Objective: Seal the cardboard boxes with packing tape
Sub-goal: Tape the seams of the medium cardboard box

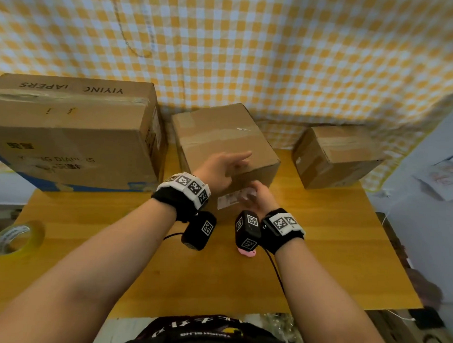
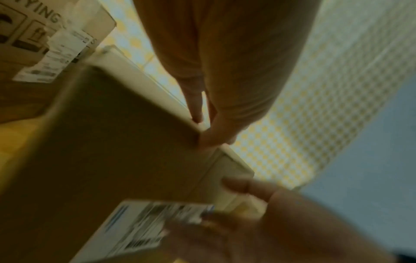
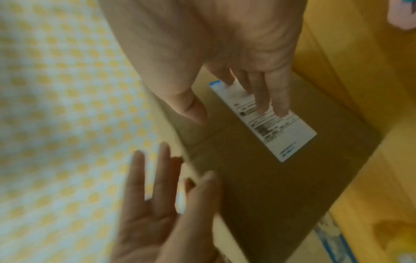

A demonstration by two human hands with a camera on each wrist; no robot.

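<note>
1. Nearest the person, the roll of clear packing tape (image 1: 17, 238) lies flat at the left edge of the wooden table (image 1: 320, 251), well apart from both hands; nobody holds it, so I judge that no taping is under way.
2. The right hand (image 1: 258, 198) has its fingers straight over the white shipping label (image 3: 270, 124) on the near face of the middle cardboard box (image 1: 221, 135); it grips nothing, and whether the fingertips touch is unclear through the blur.
3. The left hand (image 1: 221, 168) is spread flat with straight fingers at the box's near top edge, holding nothing.
4. This middle box stands mid-table, flaps closed, with a broad clear strip already across its top seam, shiny and slightly wrinkled at the right end. It looks sealed.
5. To the left, the large diaper carton (image 1: 67, 130), partly off the table edge, also shows tape along its top.
6. Far right, the small box (image 1: 336, 154) carries a strip across its lid.
7. Judging by this, all 3 tops appear taped; only checking or other faces may be left.
</note>
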